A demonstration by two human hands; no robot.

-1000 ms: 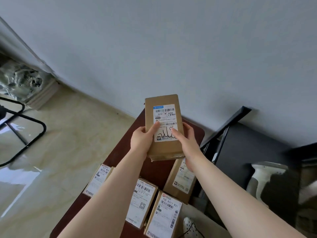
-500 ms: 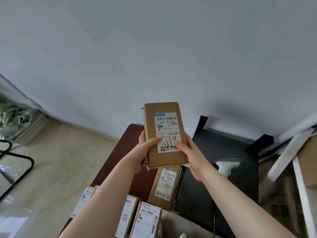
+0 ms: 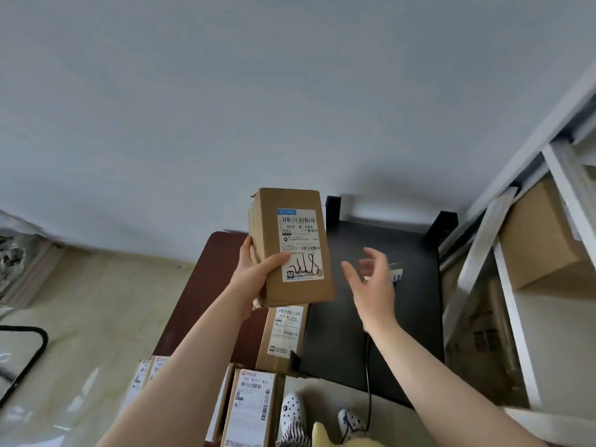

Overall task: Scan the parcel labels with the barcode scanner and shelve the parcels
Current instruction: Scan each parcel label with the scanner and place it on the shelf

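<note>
A small parcel storeroom: labelled cardboard parcels (image 3: 250, 411) cover a brown counter (image 3: 206, 301), with white metal shelving (image 3: 516, 317) holding boxes at right.

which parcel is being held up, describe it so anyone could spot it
Above the dark red table, the left hand grips a brown parcel. Unlike the parcels lying below, it is raised and its label bears a black handwritten scrawl.
</note>
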